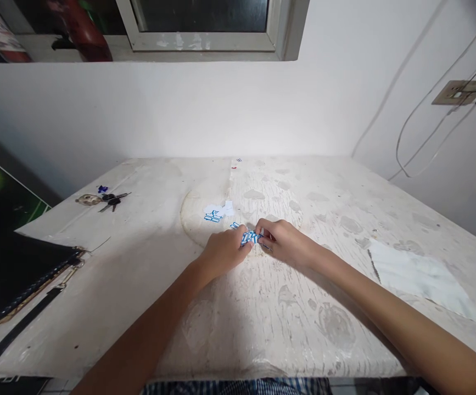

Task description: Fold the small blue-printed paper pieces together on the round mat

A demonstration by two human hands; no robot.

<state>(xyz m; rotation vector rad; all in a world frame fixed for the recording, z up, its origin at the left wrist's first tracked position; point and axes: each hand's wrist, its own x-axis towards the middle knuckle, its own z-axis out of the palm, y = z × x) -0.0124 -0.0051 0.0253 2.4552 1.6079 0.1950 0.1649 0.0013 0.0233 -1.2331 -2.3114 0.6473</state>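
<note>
Between both hands, low over the middle of the table, is a small blue-and-white patterned piece (251,237); its exact kind cannot be made out. My left hand (226,249) grips its left end with thumb and fingers closed. At the right end, my right hand (276,236) pinches it with bent fingers. Just behind lies a small blue-and-white strip (235,225), partly covered by the left hand. Farther back, several white paper scraps (217,211) with blue line markings lie together on the tabletop.
The pale, stained table cover (188,329) runs back to a white wall. Keys (112,200) with a fob lie at the left, near a small blue object (102,189). A black bag (23,274) sits on the left edge. A white cloth (421,277) lies at the right.
</note>
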